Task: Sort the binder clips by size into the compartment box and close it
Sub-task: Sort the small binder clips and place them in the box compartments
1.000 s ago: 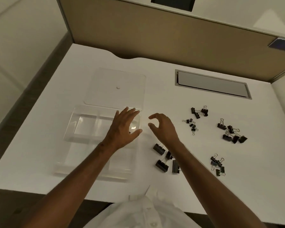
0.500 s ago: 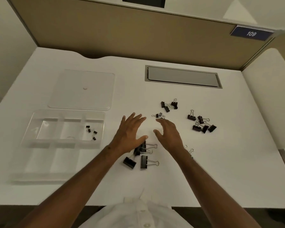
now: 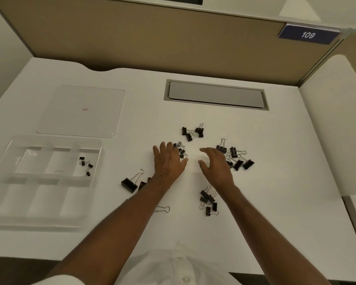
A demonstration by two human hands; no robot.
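the left hand (image 3: 169, 163) lies palm down over the white tabletop (image 3: 275, 182), fingers spread and its grip loose, holding nothing, fingertips at a cluster of small binder clips (image 3: 181, 150); the right hand (image 3: 214, 164) hovers just beside it, fingers curled apart around nothing, next to a heap of medium clips (image 3: 237, 158); another group of clips (image 3: 192, 131) sits beyond both hands, and a further one (image 3: 209, 200) lies near the right forearm; a large clip (image 3: 130, 183) rests by the left forearm, with others partly hidden under it; the clear compartment box (image 3: 49, 220) stands open at the left, a few small clips (image 3: 85, 164) in its far right compartment; its lid (image 3: 80, 120) lies flat behind it, apart from the box.
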